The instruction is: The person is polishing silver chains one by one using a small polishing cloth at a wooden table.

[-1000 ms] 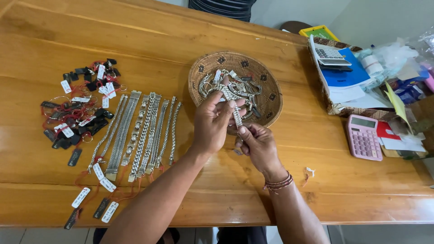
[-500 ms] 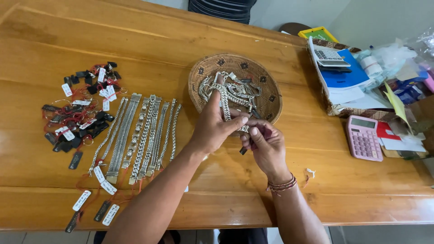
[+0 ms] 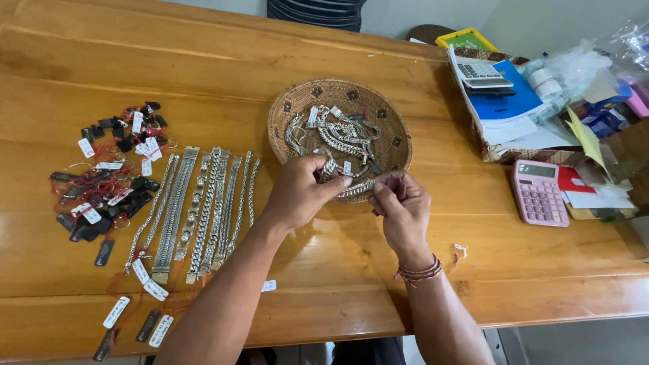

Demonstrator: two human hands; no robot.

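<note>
My left hand (image 3: 301, 190) and my right hand (image 3: 400, 206) hold the two ends of a silver chain bracelet (image 3: 356, 189), stretched level between them at the near rim of a round woven basket (image 3: 284, 111). Inside the basket lies a tangle of silver bracelets with small white tags (image 3: 334, 132). Left of my hands, several silver bracelets (image 3: 196, 209) lie side by side in a row on the wooden table (image 3: 203, 67), their tags trailing toward the front edge.
A heap of small tagged pieces with red threads and black labels (image 3: 108, 179) lies at far left. A pink calculator (image 3: 539, 192) sits at right, beside a box of papers with a grey calculator (image 3: 480, 73) and plastic bags. A person in striped clothing (image 3: 314, 12) is across the table.
The bracelet hung upright from my raised hands above the basket. Now both hands have come down and apart, and the bracelet lies stretched sideways between them at the basket's near rim.
</note>
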